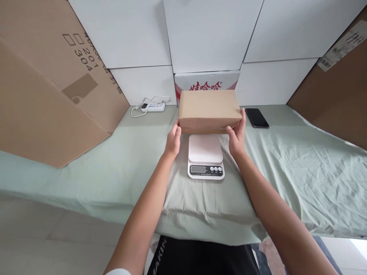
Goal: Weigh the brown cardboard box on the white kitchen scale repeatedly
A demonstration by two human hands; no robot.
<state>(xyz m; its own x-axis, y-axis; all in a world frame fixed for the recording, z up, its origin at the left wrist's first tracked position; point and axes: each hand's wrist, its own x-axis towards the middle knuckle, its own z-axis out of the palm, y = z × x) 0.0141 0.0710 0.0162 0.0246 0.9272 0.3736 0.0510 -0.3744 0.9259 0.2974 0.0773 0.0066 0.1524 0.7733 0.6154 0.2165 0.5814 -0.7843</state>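
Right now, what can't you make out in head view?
Head view:
Inside of the small box: hidden by its cardboard.
Parts of the left hand: behind the box.
Red-lettered carton, lower part: behind the box.
Scale, fine print: too small.
Left carton: cut off by picture edges.

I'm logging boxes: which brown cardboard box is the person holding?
The small box, held near its ends by the left hand and right hand. The large left box and large right box have neither hand on them.
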